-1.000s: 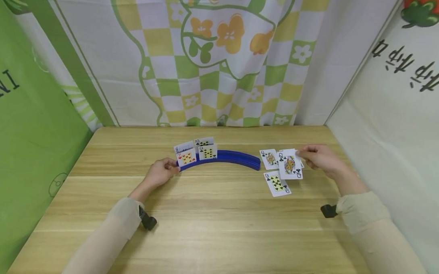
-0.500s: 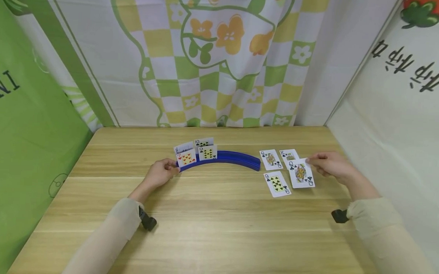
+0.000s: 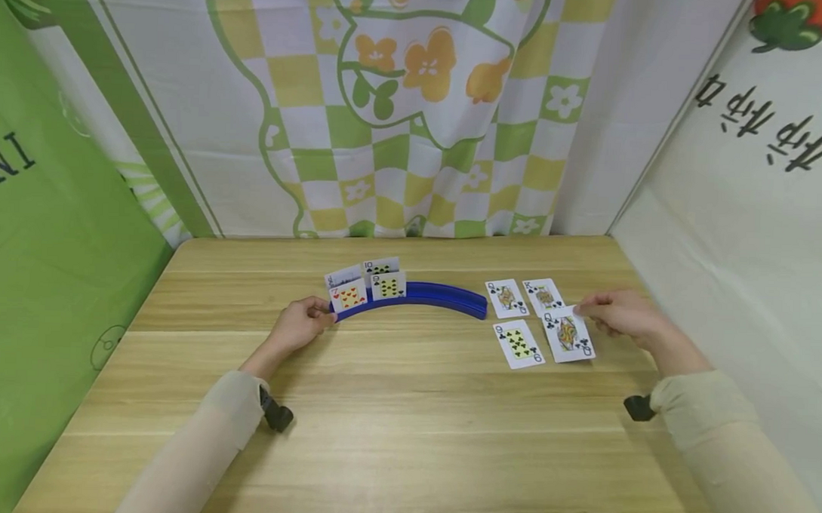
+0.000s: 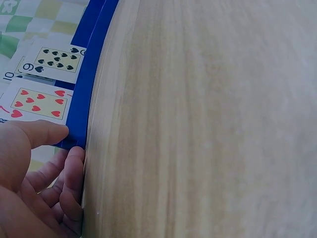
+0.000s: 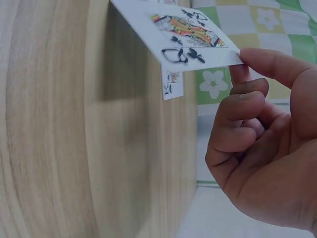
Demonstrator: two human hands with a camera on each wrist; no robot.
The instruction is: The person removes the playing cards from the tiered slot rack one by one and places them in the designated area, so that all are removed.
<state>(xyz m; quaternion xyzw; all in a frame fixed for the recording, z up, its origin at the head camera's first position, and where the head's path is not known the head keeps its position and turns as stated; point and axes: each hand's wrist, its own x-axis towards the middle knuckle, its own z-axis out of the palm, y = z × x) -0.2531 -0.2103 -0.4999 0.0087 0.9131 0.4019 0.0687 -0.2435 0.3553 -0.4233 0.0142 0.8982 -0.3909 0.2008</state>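
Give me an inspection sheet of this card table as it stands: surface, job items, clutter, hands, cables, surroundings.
Surface: wooden table, light grain, no spills seen.
Job's things: curved blue card holder with four cards standing at its left end, a seven of hearts in front; flat to its right a queen of clubs, a king of clubs and a nine of spades; a second queen of clubs is pinched at its corner.
Clutter: nothing seen.
Hands: left hand grips the holder's left end; right hand pinches the second queen with its fingers, the card tilted off the table.
Cables: nothing seen.
Surroundings: checked flower curtain behind, green panel at left, white printed panel at right.
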